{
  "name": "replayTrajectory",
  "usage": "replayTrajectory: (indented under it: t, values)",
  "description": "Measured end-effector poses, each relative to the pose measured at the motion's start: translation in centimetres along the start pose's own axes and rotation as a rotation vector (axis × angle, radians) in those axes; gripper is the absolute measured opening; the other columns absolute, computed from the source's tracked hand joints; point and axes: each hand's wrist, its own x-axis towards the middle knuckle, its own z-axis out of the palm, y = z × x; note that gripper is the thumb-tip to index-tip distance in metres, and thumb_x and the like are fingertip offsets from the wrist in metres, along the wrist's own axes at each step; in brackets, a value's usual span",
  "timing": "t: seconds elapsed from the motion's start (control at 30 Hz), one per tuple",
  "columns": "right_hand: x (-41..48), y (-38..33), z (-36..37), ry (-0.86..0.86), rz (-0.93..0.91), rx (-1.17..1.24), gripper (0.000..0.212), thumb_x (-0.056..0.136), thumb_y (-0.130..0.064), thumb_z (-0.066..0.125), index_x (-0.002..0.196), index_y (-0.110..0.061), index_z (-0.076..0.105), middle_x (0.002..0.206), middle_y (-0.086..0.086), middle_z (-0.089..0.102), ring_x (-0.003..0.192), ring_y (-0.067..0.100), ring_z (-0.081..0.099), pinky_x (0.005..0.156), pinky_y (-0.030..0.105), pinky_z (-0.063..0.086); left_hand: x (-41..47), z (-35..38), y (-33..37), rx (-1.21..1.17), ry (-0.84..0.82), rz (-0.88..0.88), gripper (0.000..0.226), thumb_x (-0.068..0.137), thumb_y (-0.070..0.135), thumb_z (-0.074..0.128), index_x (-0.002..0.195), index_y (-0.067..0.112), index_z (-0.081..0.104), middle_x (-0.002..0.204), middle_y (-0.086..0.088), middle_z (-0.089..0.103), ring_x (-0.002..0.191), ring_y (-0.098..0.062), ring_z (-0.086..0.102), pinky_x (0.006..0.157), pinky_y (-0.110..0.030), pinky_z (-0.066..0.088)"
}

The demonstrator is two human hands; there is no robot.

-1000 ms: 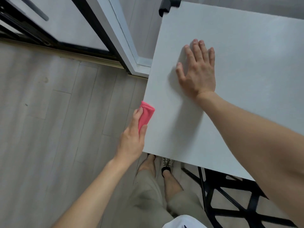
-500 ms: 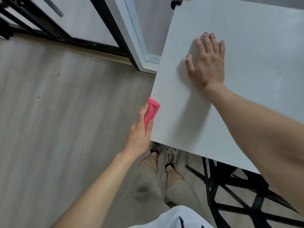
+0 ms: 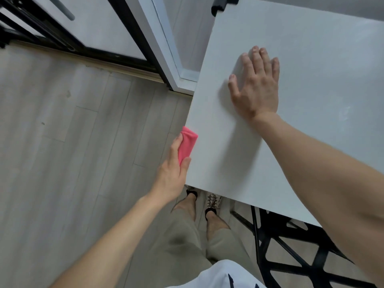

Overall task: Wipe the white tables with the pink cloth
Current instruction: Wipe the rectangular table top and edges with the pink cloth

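pink cloth [image 3: 187,144] pinched in my left hand [image 3: 170,177] should hug the edge of the white table [image 3: 322,69] while my flat, close-fingered right hand [image 3: 257,91] steadies it.

Cloth [image 3: 187,145] beside table [image 3: 311,80] (left edge)

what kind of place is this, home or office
Likely a room in a home, though an office is possible: pale wood-plank floor, black-framed glass door, and a white table on a black metal frame.

table [image 3: 311,142]: matt white, smooth | cloth [image 3: 187,145]: soft pink fabric | floor [image 3: 72,163]: wood-look planks
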Motion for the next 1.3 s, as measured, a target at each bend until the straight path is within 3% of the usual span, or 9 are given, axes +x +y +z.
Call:
replayTrajectory:
  t: [0.1, 0.2, 0.3, 0.47, 0.8, 1.0, 1.1, 1.2, 1.3]
  values:
    - [0.1, 0.0, -0.1, 0.005, -0.003, -0.002, 0.075, 0.105, -0.055, 0.036, 0.166, -0.011, 0.039, 0.177, 0.014, 0.029, 0.167, 0.03, 0.018, 0.136, 0.056, 0.008, 10.7, -0.3, 3.7, -0.013, 0.028, -0.018, 0.065, 0.116, 0.031, 0.043, 0.172, 0.029, 0.01, 0.164, -0.012, 0.048, 0.125, -0.044, 0.064, 0.093, -0.04, 0.046]
    - [0.2, 0.3, 0.2, 0.016, -0.013, -0.006, 0.075, 0.106, -0.055, 0.035, 0.167, -0.011, 0.038, 0.177, 0.013, 0.029, 0.167, 0.03, 0.018, 0.136, 0.055, 0.007, 18.5, -0.5, 7.5, -0.014, 0.095, 0.035, 0.062, 0.116, 0.03, 0.042, 0.172, 0.022, 0.016, 0.172, -0.006, 0.038, 0.147, -0.034, 0.049, 0.111, -0.035, 0.038]
    - [0.2, 0.3, 0.1, 0.003, -0.023, -0.002, 0.075, 0.106, -0.055, 0.034, 0.166, -0.011, 0.039, 0.177, 0.013, 0.029, 0.167, 0.031, 0.018, 0.136, 0.055, 0.007, 12.7, 0.2, 4.5, -0.04, 0.082, 0.06, 0.063, 0.116, 0.032, 0.042, 0.173, 0.026, 0.016, 0.175, 0.0, 0.033, 0.153, -0.027, 0.044, 0.122, -0.048, 0.039]
    - [0.1, 0.2, -0.1, -0.009, -0.025, 0.007, 0.075, 0.106, -0.054, 0.034, 0.167, -0.01, 0.037, 0.177, 0.014, 0.027, 0.167, 0.032, 0.016, 0.136, 0.057, 0.007, -5.1, 1.1, -0.9, 0.025, 0.041, -0.069, 0.064, 0.114, 0.039, 0.038, 0.167, 0.05, 0.004, 0.173, -0.001, 0.037, 0.143, -0.036, 0.055, 0.112, -0.052, 0.048]
    - [0.2, 0.3, 0.6, 0.011, -0.03, 0.018, 0.073, 0.106, -0.053, 0.035, 0.167, -0.011, 0.038, 0.177, 0.015, 0.027, 0.167, 0.031, 0.017, 0.136, 0.056, 0.007, 25.8, -0.9, 10.4, 0.128, 0.13, 0.045, 0.062, 0.117, 0.037, 0.035, 0.173, 0.02, 0.013, 0.174, -0.008, 0.032, 0.148, -0.036, 0.047, 0.118, -0.053, 0.042]
    - [0.1, 0.4, 0.3, 0.022, -0.029, 0.054, 0.066, 0.107, -0.042, 0.04, 0.163, -0.009, 0.043, 0.175, 0.017, 0.032, 0.166, 0.032, 0.021, 0.135, 0.058, 0.01, 16.7, 0.3, 6.7, 0.101, 0.156, 0.082, 0.062, 0.115, 0.037, 0.043, 0.172, 0.026, 0.02, 0.176, 0.003, 0.027, 0.154, -0.024, 0.04, 0.113, -0.048, 0.045]
    - [0.0, 0.4, 0.3, 0.036, -0.039, 0.076, 0.06, 0.108, -0.038, 0.04, 0.161, -0.01, 0.045, 0.174, 0.016, 0.035, 0.165, 0.032, 0.024, 0.134, 0.058, 0.011, 11.8, 0.3, 4.8, 0.158, 0.09, 0.082, 0.065, 0.116, 0.04, 0.041, 0.174, 0.031, 0.012, 0.181, 0.008, 0.007, 0.152, -0.023, 0.041, 0.105, -0.041, 0.048]
    - [0.1, 0.6, 0.5, 0.028, -0.025, 0.11, 0.058, 0.111, -0.036, 0.034, 0.162, -0.01, 0.044, 0.175, 0.014, 0.033, 0.166, 0.029, 0.022, 0.135, 0.055, 0.01, 12.7, 0.6, 5.2, 0.268, 0.105, 0.112, 0.063, 0.116, 0.042, 0.04, 0.173, 0.038, 0.015, 0.181, 0.006, -0.012, 0.161, -0.03, 0.027, 0.113, -0.054, 0.047]
    - [0.2, 0.9, 0.8, 0.06, 0.026, 0.292, 0.057, 0.111, -0.029, 0.032, 0.16, -0.004, 0.046, 0.172, 0.013, 0.039, 0.164, 0.026, 0.027, 0.137, 0.049, 0.01, 18.4, 0.9, 6.9, 0.432, 0.126, 0.228, 0.057, 0.113, 0.05, 0.039, 0.169, 0.046, 0.027, 0.182, -0.003, -0.008, 0.162, -0.04, 0.02, 0.122, -0.061, 0.032]
